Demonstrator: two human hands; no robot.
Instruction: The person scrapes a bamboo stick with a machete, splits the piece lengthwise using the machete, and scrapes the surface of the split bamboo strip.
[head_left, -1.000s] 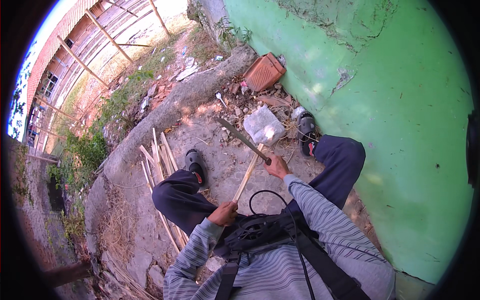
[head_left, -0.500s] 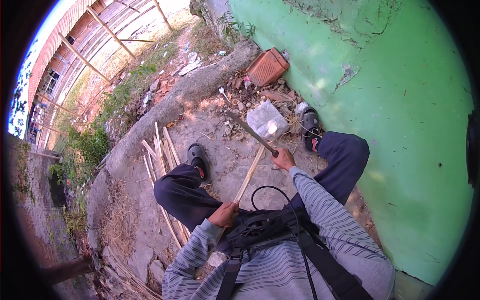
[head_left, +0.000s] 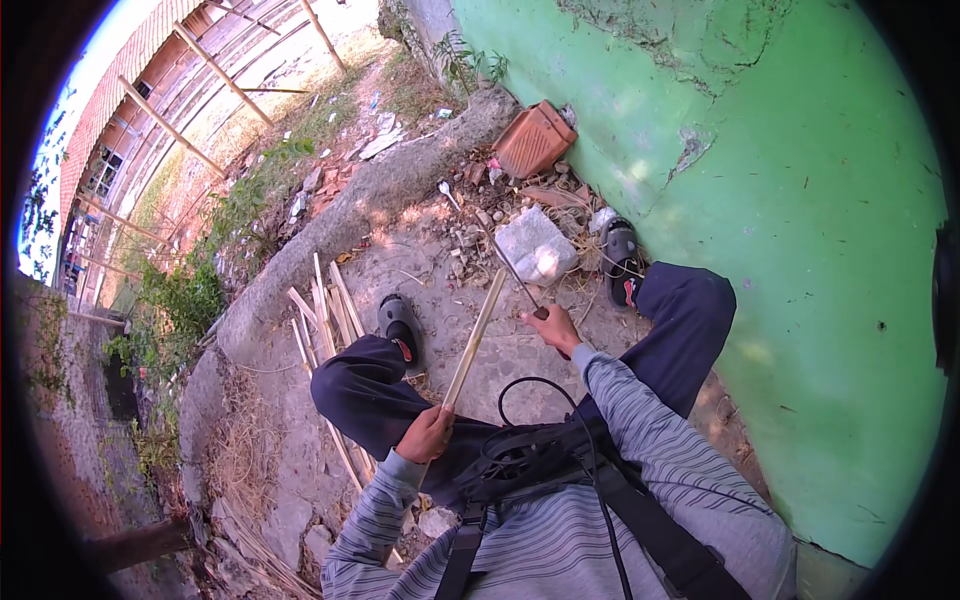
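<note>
My left hand (head_left: 425, 434) is closed around the lower part of a long, pale split bamboo strip (head_left: 474, 342). The strip slants up and away between my knees. In my right hand (head_left: 554, 330) is the dark handle of a machete (head_left: 512, 266), its narrow-looking blade pointing away and to the left. The blade lies just right of the strip's far end; whether they touch, I cannot tell. More pale strips (head_left: 334, 310) lie in a loose bundle beside my left leg, partly hidden under it.
A whitish block (head_left: 536, 244) rests on the ground between my feet, with rubble around it. Beyond is an orange-brown ridged clay block (head_left: 536, 138) against the green wall (head_left: 800, 250) on my right. A raised concrete edge (head_left: 330, 225) curves along the left. A black cable (head_left: 530, 380) loops at my waist.
The bamboo strip and my left hand have shifted left, and the strip's far end reaches farther away. My right hand has turned the machete, so its blade looks thinner and points more steeply away.
</note>
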